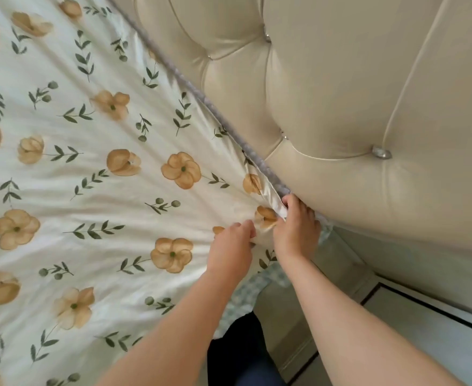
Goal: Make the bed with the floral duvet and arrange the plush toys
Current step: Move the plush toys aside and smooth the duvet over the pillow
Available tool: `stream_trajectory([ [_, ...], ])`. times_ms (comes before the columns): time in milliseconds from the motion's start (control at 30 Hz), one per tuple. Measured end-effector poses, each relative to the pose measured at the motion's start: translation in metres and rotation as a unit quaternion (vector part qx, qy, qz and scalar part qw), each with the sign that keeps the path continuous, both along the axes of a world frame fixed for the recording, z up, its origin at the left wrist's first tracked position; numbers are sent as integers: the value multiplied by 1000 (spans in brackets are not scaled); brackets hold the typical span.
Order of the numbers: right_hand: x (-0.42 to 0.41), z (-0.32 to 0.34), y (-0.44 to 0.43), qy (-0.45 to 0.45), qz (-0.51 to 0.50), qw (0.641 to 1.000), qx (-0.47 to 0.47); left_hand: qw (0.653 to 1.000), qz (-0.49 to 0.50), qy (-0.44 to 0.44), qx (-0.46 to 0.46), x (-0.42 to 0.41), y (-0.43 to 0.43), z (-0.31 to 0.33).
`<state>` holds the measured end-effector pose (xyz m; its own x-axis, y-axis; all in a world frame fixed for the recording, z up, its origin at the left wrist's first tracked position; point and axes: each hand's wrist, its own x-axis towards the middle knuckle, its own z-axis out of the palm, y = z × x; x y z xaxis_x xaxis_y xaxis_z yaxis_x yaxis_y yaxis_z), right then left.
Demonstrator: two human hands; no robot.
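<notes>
At the headboard (340, 93), both hands (230, 246) (296, 232) grip the floral duvet (89, 176) corner.

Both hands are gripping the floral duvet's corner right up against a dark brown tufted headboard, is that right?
Not quite: the headboard is cream, not dark brown. The head view shows the left hand and right hand gripping the floral duvet at its corner, right up against that tufted headboard.
</notes>
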<state>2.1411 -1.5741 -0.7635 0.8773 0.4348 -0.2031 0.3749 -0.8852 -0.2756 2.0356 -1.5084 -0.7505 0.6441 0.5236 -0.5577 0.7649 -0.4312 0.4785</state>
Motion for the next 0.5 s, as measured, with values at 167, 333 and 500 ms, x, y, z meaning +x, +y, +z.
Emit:
stream_trajectory([
  [167, -16, 17, 5, -18, 117, 993, 8, 989, 25, -56, -137, -13, 3, 9],
  [333, -42, 39, 34, 73, 313, 946, 35, 987, 108, -76, -86, -63, 34, 28],
  [500, -94, 54, 68, 157, 423, 892, -1, 980, 184, -78, -11, -148, 102, 46],
])
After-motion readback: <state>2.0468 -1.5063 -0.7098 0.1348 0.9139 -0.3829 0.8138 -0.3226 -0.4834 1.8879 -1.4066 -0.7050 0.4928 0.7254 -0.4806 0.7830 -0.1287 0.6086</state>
